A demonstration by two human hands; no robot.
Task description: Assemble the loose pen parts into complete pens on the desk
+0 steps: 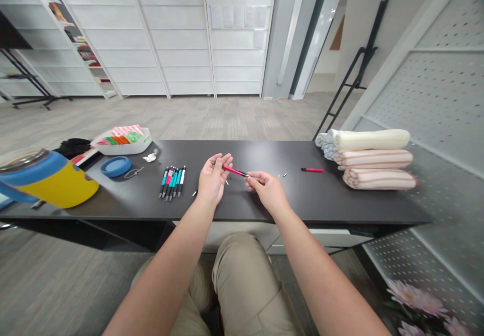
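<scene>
Pink pen (234, 171) in a two-handed grip above the black tabletop (333, 202): left hand (212, 179) with fingers curled closed around the left end of the barrel, right hand (267, 190) with thumb and forefinger pinched on the right end. On the tabletop, left of the hands, a row of teal, pink and black pens (172, 182) lying side by side. Around both hands, small white parts (227, 181) scattered; further right, a loose red pen barrel (312, 169) just beside a stack of folded striped towels (374, 159).
</scene>
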